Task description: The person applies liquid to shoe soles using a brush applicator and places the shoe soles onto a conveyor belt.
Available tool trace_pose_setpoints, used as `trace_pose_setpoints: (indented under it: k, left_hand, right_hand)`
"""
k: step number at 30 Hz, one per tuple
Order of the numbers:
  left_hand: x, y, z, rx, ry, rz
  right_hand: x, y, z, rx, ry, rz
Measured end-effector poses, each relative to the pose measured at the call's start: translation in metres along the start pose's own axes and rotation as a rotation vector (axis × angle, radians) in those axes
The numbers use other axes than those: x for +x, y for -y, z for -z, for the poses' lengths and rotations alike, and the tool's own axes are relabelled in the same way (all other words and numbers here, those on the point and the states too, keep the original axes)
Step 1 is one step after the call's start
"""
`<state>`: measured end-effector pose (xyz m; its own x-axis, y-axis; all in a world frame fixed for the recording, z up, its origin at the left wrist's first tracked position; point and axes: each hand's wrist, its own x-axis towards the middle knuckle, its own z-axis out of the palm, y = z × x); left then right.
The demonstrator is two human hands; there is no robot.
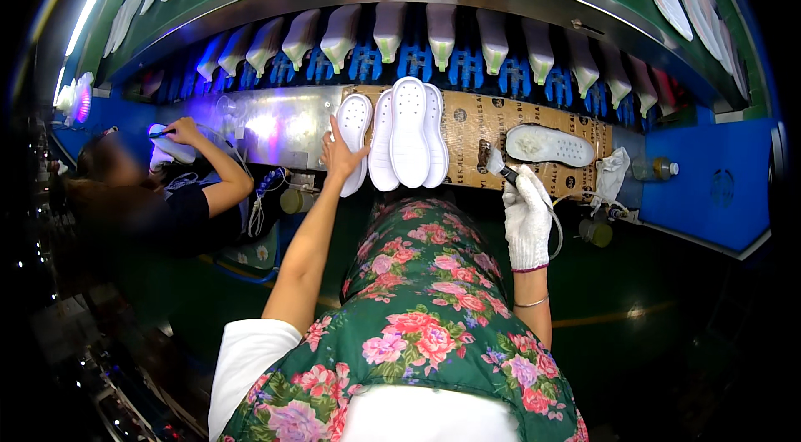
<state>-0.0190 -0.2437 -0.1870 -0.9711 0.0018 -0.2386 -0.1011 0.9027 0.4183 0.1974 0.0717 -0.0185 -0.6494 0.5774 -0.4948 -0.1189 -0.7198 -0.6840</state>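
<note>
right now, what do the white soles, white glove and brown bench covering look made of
White soles: matte, probably moulded foam or rubber, judging by smooth rounded edges. White glove: matte knitted fabric, from its ribbed texture. Brown bench covering: glossy, perhaps taped cardboard, given its creased shine.

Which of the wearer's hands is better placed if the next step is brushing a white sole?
Probably the right hand: gloved, it holds the brush by its dark handle. The bare left hand grasps a white sole, so it seems better suited to steadying.
</note>
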Motion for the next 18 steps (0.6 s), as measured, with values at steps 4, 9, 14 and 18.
trace_pose_setpoints:
  k: [4, 9, 14, 18]
  left_hand:
    - [0.011, 0.02, 0.003, -0.146, 0.004, 0.039]
    - [0.032, 0.017, 0.048, -0.016, -0.094, -0.004]
    - [0.021, -0.049, 0.12, -1.128, 0.556, 0.063]
    - [-0.005, -0.191, 0.225, -1.416, 0.724, -0.35]
  right_hand:
    - [-0.005, -0.008, -0.003, -0.042, 0.04, -0.011]
    - [-0.004, -0.009, 0.008, 0.027, -0.012, 0.014]
    - [-0.015, -0.005, 0.026, 0.083, -0.11, 0.074]
    - [-0.014, -0.011, 0.045, 0.104, -0.137, 0.086]
